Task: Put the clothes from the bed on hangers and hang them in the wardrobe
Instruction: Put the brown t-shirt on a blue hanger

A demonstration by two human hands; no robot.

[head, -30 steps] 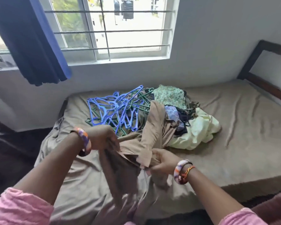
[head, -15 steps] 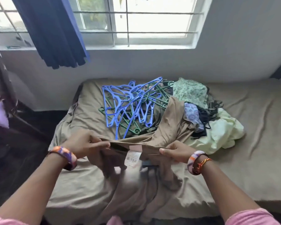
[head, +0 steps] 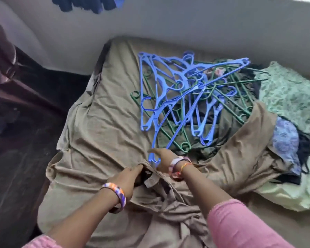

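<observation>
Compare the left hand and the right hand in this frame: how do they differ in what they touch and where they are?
The left hand grips the neck edge of the tan garment, near its label; the right hand is at the end of a blue hanger, though whether it grips it is unclear. The left hand sits nearer the camera; the right hand reaches farther, to the hanger pile's edge. Both wear multicoloured bangles and come out of pink sleeves.

The right hand (head: 162,159) has let go of the tan garment (head: 168,203) and reached forward to a blue hanger (head: 170,140) at the near edge of the pile. The left hand (head: 127,178) now holds the garment's collar alone, lower on the bed (head: 100,126).
</observation>
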